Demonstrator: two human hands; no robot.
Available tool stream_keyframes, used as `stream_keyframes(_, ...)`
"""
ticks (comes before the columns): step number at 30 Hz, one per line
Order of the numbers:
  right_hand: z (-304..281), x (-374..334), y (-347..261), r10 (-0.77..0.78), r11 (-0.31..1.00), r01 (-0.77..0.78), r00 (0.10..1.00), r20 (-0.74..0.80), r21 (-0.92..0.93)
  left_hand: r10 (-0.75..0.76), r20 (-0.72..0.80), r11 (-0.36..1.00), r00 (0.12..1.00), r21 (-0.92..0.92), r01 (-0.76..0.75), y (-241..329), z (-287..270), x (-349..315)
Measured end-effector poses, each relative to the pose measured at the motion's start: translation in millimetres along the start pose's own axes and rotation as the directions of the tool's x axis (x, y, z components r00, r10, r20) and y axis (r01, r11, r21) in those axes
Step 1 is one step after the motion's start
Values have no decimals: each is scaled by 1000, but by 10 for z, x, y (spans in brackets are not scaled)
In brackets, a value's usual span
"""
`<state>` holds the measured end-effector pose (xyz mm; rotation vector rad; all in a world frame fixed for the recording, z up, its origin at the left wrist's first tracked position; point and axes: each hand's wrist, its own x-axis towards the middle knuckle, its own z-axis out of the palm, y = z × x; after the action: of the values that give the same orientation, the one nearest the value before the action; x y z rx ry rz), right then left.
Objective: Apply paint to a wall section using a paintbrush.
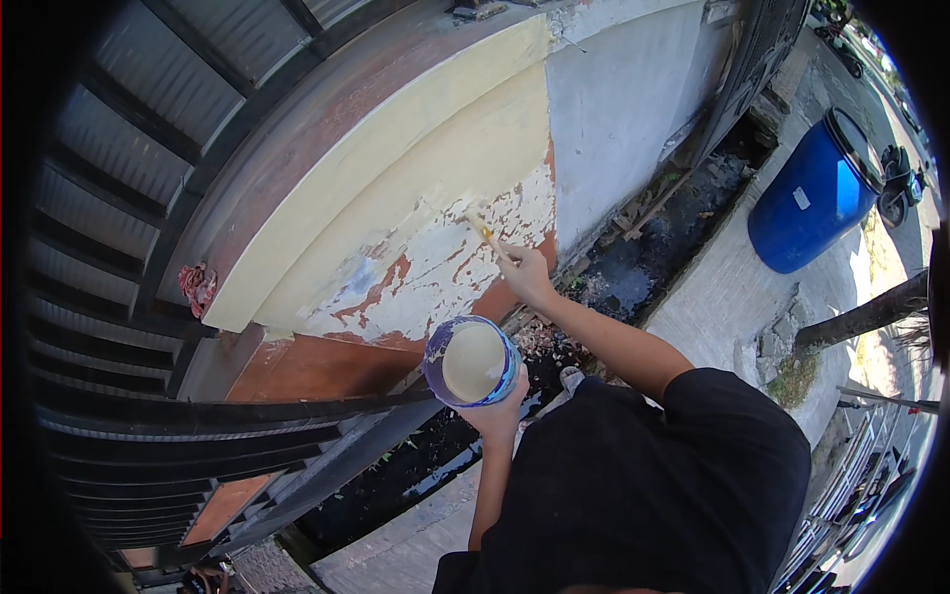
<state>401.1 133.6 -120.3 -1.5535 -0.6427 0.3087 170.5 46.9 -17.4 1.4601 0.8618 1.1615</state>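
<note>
Cream-painted masonry wall (396, 188) with flaking patches baring red-brown undercoat stands ahead, up and left of the hands. Round blue-and-white paint can (471, 361) of cream paint sits low and central — left hand (498, 408) wrapped under it. Right hand (524, 274) is nearer the wall, gripping a yellow-handled brush (479, 227) — long axis slanting up-left, bristles touching the flaking patch.

A paved ground (712, 287) ran beside a dark ditch (633, 267). A blue barrel (807, 198) stood on it. Rubble (767, 351) lay nearby.
</note>
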Motion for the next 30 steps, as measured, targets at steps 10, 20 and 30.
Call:
stream_keyframes(10, 768, -67, -451, 62, 998, -63, 993, -103, -7, 0, -35, 999, 999, 38, 2, -101, -246, -141)
stream_keyframes(20, 335, -29, -595, 180, 982, -153, 936, -302, 113, 30, -110, 998, 993, 58, -23, 115, -460, -208)
stream_keyframes(30, 990, -732, -375, 7, 996, -23, 984, 180, 91, -11, -136, 1000, 991, -11, 9, 103, -590, -236)
